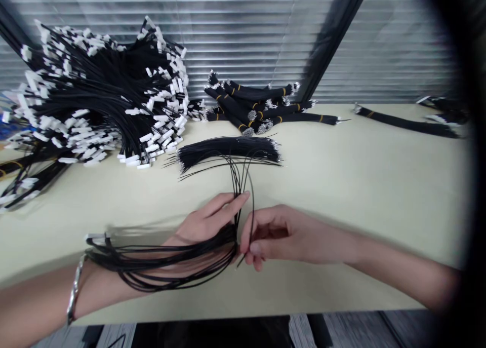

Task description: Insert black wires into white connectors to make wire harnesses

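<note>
My left hand (207, 221) lies over a bunch of thin black wires (159, 262) that trails back across my wrist, and its fingers close around them near the fingertips. My right hand (266, 234) pinches the same wires just right of the left fingertips, with its fingers curled. Several wires rise from the hands to a loose bundle of black wires (228, 149) lying on the table behind them. A silver bracelet (75, 290) sits on my left wrist.
A big heap of black wires with white connectors (94, 100) fills the back left of the pale table (360, 186). Tied black bundles with yellow bands (258, 107) lie at the back middle, more (406, 122) at the back right. Window blinds stand behind.
</note>
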Motion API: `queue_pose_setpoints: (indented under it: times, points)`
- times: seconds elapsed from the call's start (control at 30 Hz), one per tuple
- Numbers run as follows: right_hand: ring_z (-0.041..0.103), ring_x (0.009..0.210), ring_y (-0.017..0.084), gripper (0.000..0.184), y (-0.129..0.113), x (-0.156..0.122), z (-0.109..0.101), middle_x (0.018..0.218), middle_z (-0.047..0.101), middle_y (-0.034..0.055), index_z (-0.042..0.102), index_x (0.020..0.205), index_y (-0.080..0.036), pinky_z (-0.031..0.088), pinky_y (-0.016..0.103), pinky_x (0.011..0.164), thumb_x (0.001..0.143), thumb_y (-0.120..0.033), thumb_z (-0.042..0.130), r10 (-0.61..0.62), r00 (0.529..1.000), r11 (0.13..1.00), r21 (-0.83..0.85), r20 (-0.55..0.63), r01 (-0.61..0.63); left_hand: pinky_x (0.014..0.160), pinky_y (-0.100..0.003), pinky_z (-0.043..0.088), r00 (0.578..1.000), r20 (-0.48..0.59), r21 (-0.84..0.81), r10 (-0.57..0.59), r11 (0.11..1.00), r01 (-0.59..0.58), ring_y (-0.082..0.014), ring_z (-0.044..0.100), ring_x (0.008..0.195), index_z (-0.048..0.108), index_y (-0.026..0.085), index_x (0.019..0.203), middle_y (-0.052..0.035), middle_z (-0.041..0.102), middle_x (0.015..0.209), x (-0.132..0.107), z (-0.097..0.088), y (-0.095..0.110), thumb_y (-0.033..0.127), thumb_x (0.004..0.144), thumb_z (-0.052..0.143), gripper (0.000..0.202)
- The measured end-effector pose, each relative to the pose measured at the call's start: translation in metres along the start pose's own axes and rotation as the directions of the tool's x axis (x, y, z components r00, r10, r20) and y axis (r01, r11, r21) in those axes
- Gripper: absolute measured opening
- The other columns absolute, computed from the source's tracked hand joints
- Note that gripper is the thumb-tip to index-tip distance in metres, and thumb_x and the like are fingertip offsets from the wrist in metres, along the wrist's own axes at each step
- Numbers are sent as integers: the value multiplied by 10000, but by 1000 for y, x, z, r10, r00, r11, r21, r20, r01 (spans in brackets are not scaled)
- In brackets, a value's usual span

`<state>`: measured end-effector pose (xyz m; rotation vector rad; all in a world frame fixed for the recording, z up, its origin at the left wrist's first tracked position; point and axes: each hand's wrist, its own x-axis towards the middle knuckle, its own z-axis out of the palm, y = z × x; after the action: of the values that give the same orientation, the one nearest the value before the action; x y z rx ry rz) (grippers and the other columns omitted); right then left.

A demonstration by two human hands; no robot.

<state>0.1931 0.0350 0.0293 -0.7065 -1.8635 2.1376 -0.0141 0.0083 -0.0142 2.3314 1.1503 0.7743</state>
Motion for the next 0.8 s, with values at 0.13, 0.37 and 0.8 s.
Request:
queue_pose_setpoints:
  times: [0.13,0.37,0.8]
  points:
    - [591,760,120,104,5,-1,13,783,615,22,589,867,-147,490,258,718,883,-238,541,-185,956,978,-139,-226,157,916,-307,484,1000,17,-35,17,999,-17,-234,565,1064,339,171,1393,-82,495,1249,0,-1,2,275,794,566,649]
    - [592,790,128,112,15,2,7,831,653,9,633,860,-180,469,253,729,887,-247,547,-333,884,890,-419,-328,179,1001,-323,417,992,104,-13,69,998,-68,-236,481,1181,286,137,1411,-129,448,1319,2,-9,6,340,824,576,685]
    - [619,865,113,89,21,5,7,898,679,8,635,904,-165,469,215,806,886,-168,548,-494,845,687,-687,-203,237,964,-276,439,991,111,0,76,997,-77,-224,520,1134,285,162,1423,-103,501,1255,3,-10,6,307,823,578,683]
